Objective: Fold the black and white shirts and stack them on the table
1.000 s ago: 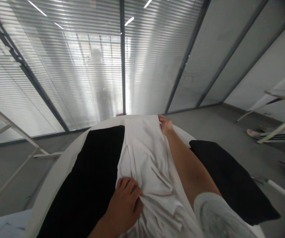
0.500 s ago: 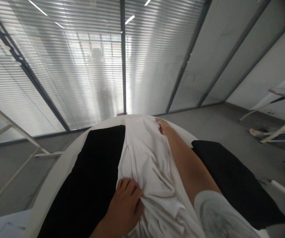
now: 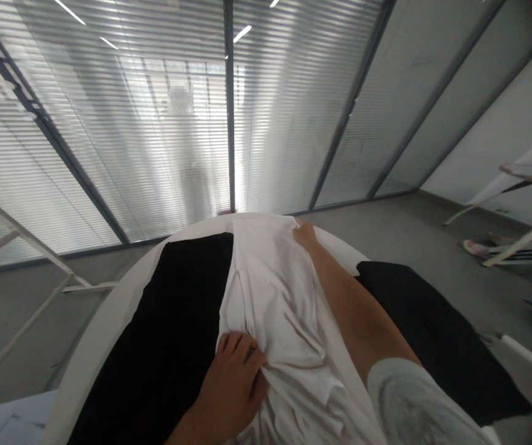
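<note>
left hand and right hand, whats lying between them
Only the creased white cloth: in the head view it runs from under the left hand up to the right hand at its far right corner.

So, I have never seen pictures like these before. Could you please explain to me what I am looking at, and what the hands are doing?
There is no machine here: a person works with two bare hands. The picture comes from one camera worn on the head, looking forward and down, so you see roughly what the wearer sees.

On a pale surface with a rounded far end lies a wrinkled white cloth. Black fabric lies to its left, and a dark piece to the right, beyond the right arm. The left hand rests on the white cloth near the wearer. The right hand is at its far right corner; whether it grips the edge is hard to tell. Behind stand glass panels with blinds.
</note>
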The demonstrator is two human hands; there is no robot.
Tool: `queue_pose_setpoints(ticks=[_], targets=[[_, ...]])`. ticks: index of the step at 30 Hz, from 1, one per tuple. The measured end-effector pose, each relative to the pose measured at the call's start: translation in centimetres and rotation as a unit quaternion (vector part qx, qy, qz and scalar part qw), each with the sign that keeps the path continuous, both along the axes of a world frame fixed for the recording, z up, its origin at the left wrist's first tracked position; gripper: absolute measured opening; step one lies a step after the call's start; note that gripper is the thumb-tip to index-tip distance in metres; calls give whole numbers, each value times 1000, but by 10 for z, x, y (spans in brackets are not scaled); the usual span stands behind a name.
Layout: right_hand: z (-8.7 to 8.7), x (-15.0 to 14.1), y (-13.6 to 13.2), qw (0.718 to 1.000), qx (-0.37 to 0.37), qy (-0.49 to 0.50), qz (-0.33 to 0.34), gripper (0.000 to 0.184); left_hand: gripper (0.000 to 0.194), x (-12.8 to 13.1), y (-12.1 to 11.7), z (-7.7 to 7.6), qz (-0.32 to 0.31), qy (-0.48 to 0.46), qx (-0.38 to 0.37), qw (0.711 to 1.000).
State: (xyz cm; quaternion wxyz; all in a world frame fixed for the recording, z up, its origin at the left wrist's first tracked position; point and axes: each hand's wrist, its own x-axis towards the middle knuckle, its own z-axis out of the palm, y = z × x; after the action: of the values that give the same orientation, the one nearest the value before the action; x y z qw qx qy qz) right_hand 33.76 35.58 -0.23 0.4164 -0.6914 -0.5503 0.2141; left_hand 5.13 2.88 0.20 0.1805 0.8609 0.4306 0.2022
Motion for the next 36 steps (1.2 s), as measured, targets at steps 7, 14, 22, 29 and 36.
queue_pose_setpoints(ticks=[7,14,22,29,36], targets=[[-15,-23,-32,981,-55,-182,48,40,26,0,0,1,2,2,2,1000],[6,-36,-93,968,-66,-228,79,40,21,-1,-1,2,-3,9,20,1000],[24,-32,-241,959,-20,-178,220,29,17,-1,0,2,-7,30,57,998],[11,-34,-329,980,-68,-149,111,41,16,-1,0,-4,-1,28,76,997],[22,-33,-350,980,-139,-54,128,47,12,-1,-2,-10,26,34,105,994]])
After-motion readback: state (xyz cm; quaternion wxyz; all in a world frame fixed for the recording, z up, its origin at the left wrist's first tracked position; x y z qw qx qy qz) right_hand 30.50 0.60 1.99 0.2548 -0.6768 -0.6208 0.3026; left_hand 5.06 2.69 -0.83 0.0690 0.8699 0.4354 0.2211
